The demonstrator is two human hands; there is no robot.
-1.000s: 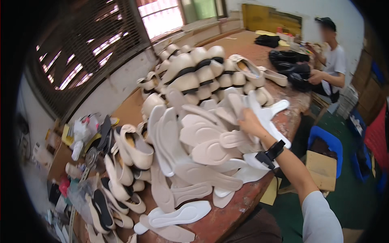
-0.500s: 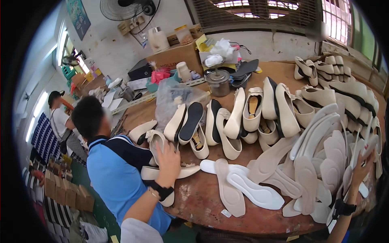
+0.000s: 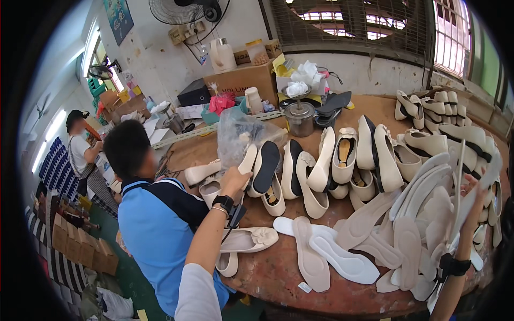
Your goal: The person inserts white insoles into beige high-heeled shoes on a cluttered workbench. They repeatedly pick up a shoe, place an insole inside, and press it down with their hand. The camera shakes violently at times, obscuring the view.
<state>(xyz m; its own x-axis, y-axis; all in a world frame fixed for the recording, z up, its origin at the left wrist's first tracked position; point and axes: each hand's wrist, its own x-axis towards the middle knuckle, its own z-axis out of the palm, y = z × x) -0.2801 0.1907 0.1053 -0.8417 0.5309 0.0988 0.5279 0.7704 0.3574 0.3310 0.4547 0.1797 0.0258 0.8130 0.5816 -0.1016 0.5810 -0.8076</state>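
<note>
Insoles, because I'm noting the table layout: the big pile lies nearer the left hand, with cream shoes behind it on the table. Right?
Not the left hand: the head view shows the pile of insoles nearer the right hand, with cream shoes behind it on the table.

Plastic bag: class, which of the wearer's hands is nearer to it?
Left. The left hand is at a cream shoe just below the bag in the picture; the right hand is far to the right, among the insoles.

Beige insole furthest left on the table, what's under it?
A white insole lies under the beige insole, its end sticking out at left. The worn tabletop shows around them. The beige insole hides the part it crosses, and anything else beneath.
</note>
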